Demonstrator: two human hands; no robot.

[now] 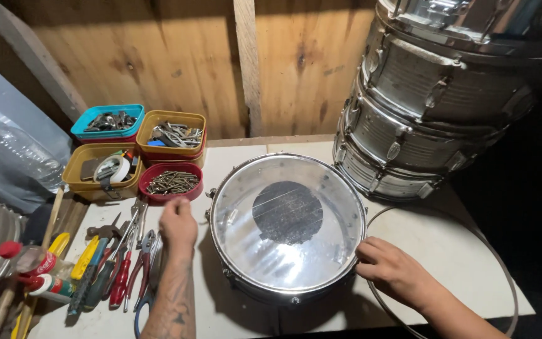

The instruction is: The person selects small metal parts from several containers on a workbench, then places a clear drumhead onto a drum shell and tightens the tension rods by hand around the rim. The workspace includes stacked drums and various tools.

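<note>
At the bottom of the frame the left hand [178, 225] reaches up from a tattooed forearm, its fingers curled down at the near edge of a red tub of screws [172, 182]; whether it grips anything there cannot be told. Lower right, the right hand [389, 269] rests with fingers bent against the right rim of a snare drum [288, 226], touching the metal hoop without closing round it. The drum lies flat on the pale desk [446, 251] at the centre of the frame, its clear head facing up with a dark round patch in the middle. A thin loose metal ring [500, 263] curves over the desk around and behind the right hand.

Lower left, beside the left forearm, lie pliers with red handles [120, 276], screwdrivers [89, 270] and a hammer [103, 231], with small red-capped bottles [23, 257] just beyond them at the frame's edge.

Further back, left of centre, three more tubs stand by the red one: a yellow tub with tape [100, 171], an orange tub of metal parts [172, 133] and a teal tub [109, 120]. A clear plastic bottle [20, 154] lies at far left. Upper right, a stack of chrome drums [434, 94] leans against the wooden wall [177, 56].
</note>
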